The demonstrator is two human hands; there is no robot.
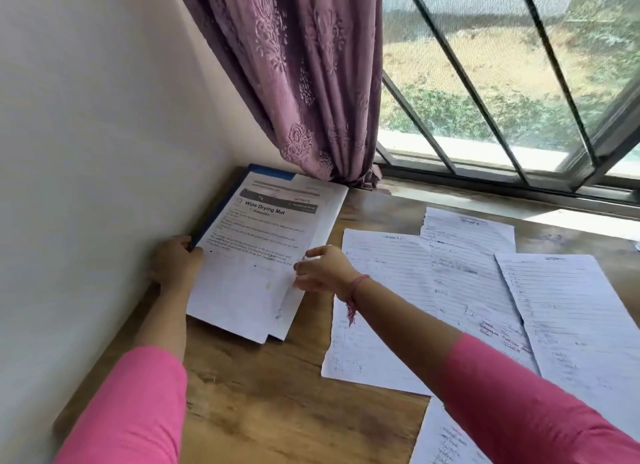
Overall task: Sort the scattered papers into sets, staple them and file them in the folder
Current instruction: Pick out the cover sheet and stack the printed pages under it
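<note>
My left hand [175, 261] grips the left edge of a blue folder [221, 205] lying at the far left corner of the wooden table [277, 394], against the wall. My right hand [323, 269] pinches the right edge of a white printed sheet headed "Wipe Drying Mat" [256, 255] lying on the folder. Lined handwritten papers [398, 290] lie scattered along the table's right side, overlapping one another.

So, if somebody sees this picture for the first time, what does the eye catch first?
Probably the printed sheet headed "Wipe Drying Mat" on a blue folder by the wall, with the left hand at its edge and the right hand on its right side. Then the handwritten lined papers spread on the wooden table, and the purple curtain.
</note>
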